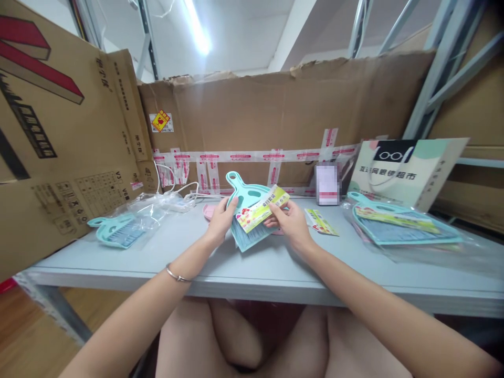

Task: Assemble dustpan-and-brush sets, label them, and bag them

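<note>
Mint plastic dustpan w/ bristly brush gripped by L hand; R hand pinches glossy rect. card over it.

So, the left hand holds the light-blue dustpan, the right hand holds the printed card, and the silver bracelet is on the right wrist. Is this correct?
Not quite: the head view shows the silver bracelet on the left wrist, not the right. The left hand does hold the light-blue dustpan, and the right hand holds the printed card.
</note>
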The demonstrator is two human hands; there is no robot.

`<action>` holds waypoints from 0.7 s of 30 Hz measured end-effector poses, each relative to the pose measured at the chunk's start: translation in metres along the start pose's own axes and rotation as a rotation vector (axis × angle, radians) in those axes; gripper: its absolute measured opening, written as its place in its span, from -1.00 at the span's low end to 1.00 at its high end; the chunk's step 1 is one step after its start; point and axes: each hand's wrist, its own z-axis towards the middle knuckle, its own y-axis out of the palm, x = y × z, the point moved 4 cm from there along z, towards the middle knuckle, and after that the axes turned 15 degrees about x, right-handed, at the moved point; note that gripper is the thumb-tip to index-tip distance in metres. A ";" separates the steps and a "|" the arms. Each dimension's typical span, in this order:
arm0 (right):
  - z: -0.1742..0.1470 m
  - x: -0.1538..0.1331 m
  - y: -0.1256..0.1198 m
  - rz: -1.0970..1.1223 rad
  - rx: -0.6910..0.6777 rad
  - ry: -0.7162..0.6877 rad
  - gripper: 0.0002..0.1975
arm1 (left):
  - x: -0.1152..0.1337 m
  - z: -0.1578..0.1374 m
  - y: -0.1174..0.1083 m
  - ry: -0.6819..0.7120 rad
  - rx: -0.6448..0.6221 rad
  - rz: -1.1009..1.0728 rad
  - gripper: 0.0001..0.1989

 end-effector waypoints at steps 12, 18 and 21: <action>-0.006 0.004 0.000 -0.043 0.065 0.008 -0.70 | 0.009 -0.010 0.002 -0.001 -0.102 0.084 -0.38; -0.004 -0.005 -0.014 -0.070 0.273 -0.279 -0.57 | 0.008 -0.008 0.001 -0.042 -0.085 0.000 -0.40; 0.000 -0.002 -0.020 0.019 0.386 -0.246 -0.42 | 0.013 -0.006 -0.002 -0.071 -0.023 -0.076 -0.42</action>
